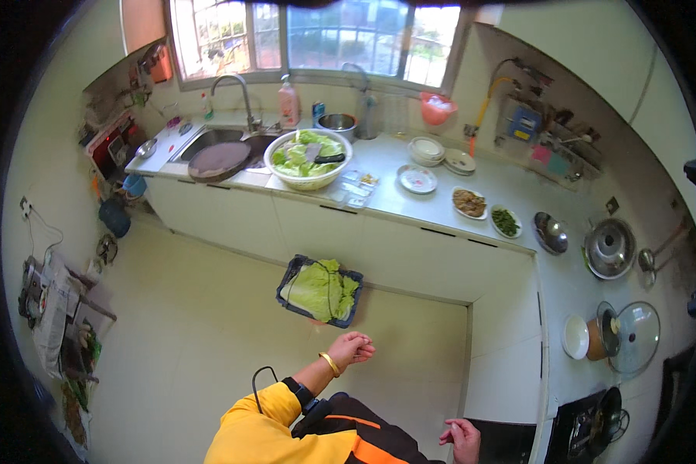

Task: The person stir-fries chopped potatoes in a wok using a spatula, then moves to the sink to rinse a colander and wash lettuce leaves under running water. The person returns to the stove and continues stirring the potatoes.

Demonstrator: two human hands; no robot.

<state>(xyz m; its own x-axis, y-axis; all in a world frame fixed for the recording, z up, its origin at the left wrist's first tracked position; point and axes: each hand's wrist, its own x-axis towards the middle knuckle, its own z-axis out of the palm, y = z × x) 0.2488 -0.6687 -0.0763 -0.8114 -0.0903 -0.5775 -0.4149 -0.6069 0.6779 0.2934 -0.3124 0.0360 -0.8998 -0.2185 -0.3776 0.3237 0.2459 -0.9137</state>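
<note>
My left hand (352, 351), with a gold bangle at the wrist, hangs over the floor with its fingers curled; I see nothing in it. Just beyond it a dark plastic crate (351, 318) on the floor holds a large head of leafy cabbage (319, 290), the crate's handle crossing over the leaves. Low in the picture my right hand (463, 439) hangs beside the black front of a built-in unit (501, 438), fingers loosely bent and slightly apart, holding nothing visible. On the counter, a white basin (301, 184) is heaped with cut cabbage leaves (293, 162), and a black-handled knife (329, 158) lies on top.
A round chopping board (219, 161) rests across the sink (211, 137). Plates of meat (469, 203) and chopped greens (505, 221) stand along the counter (383, 209). A wok (608, 414) sits on the stove at right. A cluttered stool (52, 336) stands at left.
</note>
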